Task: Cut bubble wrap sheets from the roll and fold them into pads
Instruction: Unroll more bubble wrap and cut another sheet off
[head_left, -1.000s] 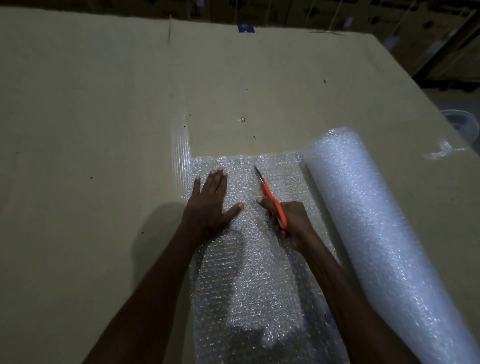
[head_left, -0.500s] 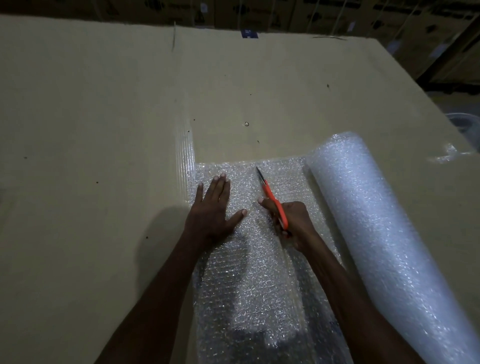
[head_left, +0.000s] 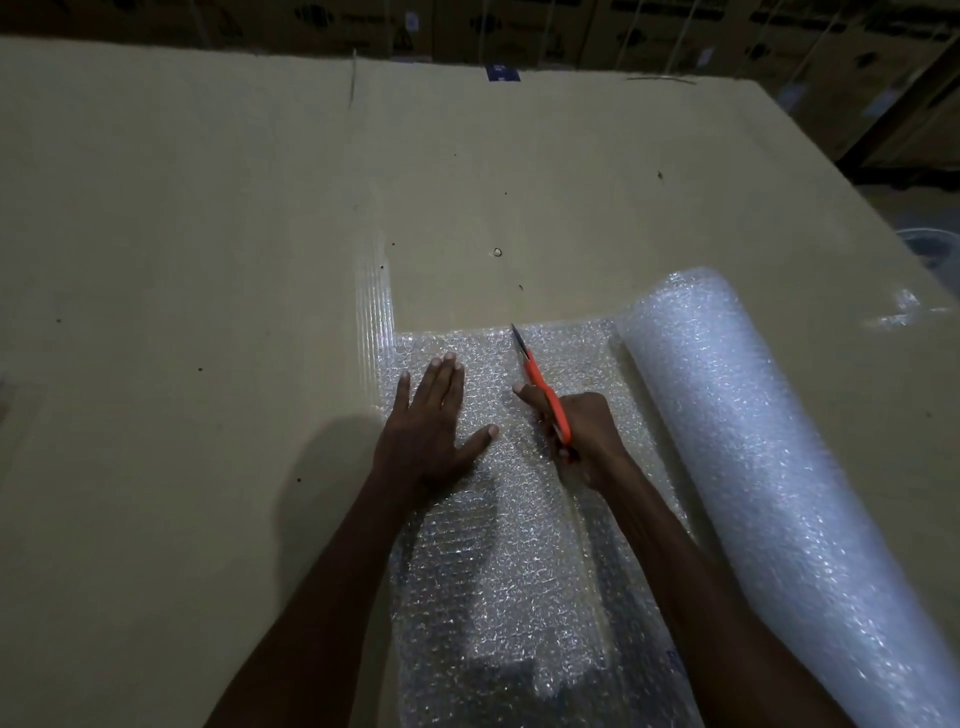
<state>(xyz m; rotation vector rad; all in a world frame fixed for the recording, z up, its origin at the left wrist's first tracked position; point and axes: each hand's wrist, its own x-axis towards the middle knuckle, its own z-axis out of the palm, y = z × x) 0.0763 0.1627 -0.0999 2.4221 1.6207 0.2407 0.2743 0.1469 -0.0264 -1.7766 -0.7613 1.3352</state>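
A sheet of bubble wrap (head_left: 498, 561) lies unrolled on the cardboard-covered table (head_left: 208, 260), still joined to the thick roll (head_left: 769, 478) on its right. My left hand (head_left: 431, 426) presses flat on the sheet's far left part, fingers spread. My right hand (head_left: 582, 436) grips orange-handled scissors (head_left: 540, 387). Their blades point away from me, and the tip sits at the sheet's far edge. Between my hands a cut line runs down the sheet toward me.
A narrow strip of bubble wrap (head_left: 373, 312) lies just beyond the sheet's far left corner. A small scrap of clear plastic (head_left: 904, 312) rests near the table's right edge. Cardboard boxes (head_left: 675, 36) stand behind the table. A clear round container (head_left: 930, 249) shows past the right edge.
The scissors' tip has crept forward to the sheet's far edge. My left hand has stayed flat on the sheet. The roll has not moved.
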